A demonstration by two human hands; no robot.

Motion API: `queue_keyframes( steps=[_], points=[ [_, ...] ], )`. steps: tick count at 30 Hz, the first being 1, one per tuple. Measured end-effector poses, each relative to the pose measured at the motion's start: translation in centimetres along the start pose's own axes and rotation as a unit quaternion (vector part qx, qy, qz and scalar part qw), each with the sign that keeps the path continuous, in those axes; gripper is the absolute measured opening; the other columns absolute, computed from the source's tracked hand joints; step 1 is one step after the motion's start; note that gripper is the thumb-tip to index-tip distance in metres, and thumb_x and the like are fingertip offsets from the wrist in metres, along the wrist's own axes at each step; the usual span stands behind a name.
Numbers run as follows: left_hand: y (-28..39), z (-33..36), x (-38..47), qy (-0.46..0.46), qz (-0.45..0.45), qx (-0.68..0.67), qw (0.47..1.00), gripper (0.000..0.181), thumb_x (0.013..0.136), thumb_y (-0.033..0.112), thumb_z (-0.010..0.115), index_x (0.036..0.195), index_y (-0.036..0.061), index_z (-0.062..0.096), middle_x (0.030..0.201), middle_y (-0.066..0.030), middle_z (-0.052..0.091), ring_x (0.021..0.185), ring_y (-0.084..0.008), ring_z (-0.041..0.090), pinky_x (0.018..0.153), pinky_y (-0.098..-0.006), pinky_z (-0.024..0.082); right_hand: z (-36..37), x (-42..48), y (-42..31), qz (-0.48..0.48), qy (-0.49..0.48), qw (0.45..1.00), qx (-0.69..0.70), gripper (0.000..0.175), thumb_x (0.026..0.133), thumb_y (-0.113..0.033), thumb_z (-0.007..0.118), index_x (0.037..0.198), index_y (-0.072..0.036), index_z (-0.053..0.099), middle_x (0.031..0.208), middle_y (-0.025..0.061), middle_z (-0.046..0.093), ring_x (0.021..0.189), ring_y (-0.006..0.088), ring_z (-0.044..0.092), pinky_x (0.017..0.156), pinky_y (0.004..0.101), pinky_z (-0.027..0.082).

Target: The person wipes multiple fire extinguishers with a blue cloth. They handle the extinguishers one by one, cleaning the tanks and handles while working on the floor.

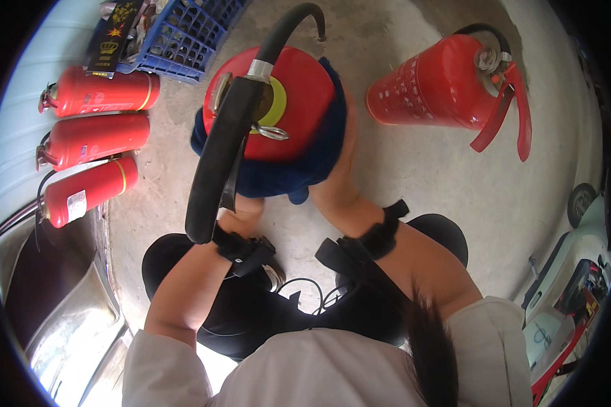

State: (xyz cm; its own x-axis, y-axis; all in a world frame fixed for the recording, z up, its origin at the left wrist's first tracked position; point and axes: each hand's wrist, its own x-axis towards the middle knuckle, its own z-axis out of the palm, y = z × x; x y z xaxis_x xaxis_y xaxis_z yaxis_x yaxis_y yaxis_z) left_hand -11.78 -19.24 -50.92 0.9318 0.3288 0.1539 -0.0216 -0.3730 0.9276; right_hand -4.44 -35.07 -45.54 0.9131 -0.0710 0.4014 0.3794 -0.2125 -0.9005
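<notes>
A red fire extinguisher [304,84] stands upright before me, seen from above. Its black handle [216,163], curved black hose [287,28] and metal ring pin [273,133] are on top. A dark blue cloth [305,175] wraps around the near and right sides of its body. My right hand [347,160], blurred, lies along the right side of the cloth with its fingers hidden. My left hand [249,207] is low at the cloth's near-left edge, mostly covered by the handle and cloth; its grip is hidden.
Another red extinguisher [427,86] stands at right, its handle toward me. Three smaller extinguishers [99,140] are at left by a pale wall. A blue plastic crate [183,38] holding assorted items sits behind them. Part of a scooter [555,285] shows at far right.
</notes>
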Motion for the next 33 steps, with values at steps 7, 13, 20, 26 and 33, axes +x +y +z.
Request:
queue_keyframes(
  steps=[7,13,20,26,33],
  points=[
    [3.2,-3.8,4.1,0.031,-0.054,-0.128,0.990,0.046,0.092,0.014,0.054,0.135,0.0003,0.040,0.135,-0.0147,0.046,0.123,-0.0240,0.045,0.104,-0.0330,0.033,-0.8,4.8,-1.7,-0.023,-0.042,0.986,0.161,0.033,0.095,-0.020,0.038,0.112,0.000,0.058,0.111,0.0175,0.060,0.106,0.0308,0.053,0.102,0.0403,0.031],
    [2.1,-0.3,0.0,-0.007,0.074,0.116,0.990,0.044,0.092,0.012,0.053,0.133,-0.0006,0.042,0.135,-0.0156,0.047,0.124,-0.0247,0.044,0.105,-0.0338,0.032,1.1,-0.9,2.6,0.081,0.016,0.995,0.048,0.045,0.098,-0.032,0.035,0.129,0.000,0.042,0.124,0.0156,0.052,0.115,0.0247,0.050,0.100,0.0349,0.037],
    [1.3,0.9,-0.2,-0.025,-0.135,-0.295,0.945,0.046,0.095,0.016,0.048,0.136,0.0004,0.037,0.136,-0.0122,0.045,0.124,-0.0224,0.045,0.105,-0.0359,0.034,0.3,2.0,-1.3,0.124,-0.014,0.967,0.223,0.045,0.092,-0.019,0.051,0.131,0.000,0.041,0.125,0.0190,0.050,0.118,0.0283,0.048,0.101,0.0356,0.035],
    [-2.0,-0.2,3.1,-0.032,-0.009,-0.217,0.975,0.050,0.097,0.027,0.044,0.140,0.0038,0.031,0.141,-0.0125,0.040,0.128,-0.0243,0.041,0.108,-0.0373,0.033,0.2,1.3,2.8,0.032,-0.034,0.999,0.011,0.044,0.097,-0.027,0.038,0.130,0.002,0.042,0.125,0.0233,0.049,0.115,0.0352,0.048,0.100,0.0378,0.035],
    [4.8,1.8,0.2,0.045,-0.077,-0.152,0.984,0.043,0.089,0.002,0.053,0.130,-0.0013,0.042,0.125,-0.0126,0.053,0.113,-0.0204,0.052,0.098,-0.0324,0.039,2.2,-4.9,0.1,-0.045,0.033,0.991,-0.124,0.095,0.076,-0.041,0.073,0.140,0.007,0.022,0.138,0.0282,0.034,0.125,0.0432,0.038,0.106,0.0439,0.030]
  ],
)
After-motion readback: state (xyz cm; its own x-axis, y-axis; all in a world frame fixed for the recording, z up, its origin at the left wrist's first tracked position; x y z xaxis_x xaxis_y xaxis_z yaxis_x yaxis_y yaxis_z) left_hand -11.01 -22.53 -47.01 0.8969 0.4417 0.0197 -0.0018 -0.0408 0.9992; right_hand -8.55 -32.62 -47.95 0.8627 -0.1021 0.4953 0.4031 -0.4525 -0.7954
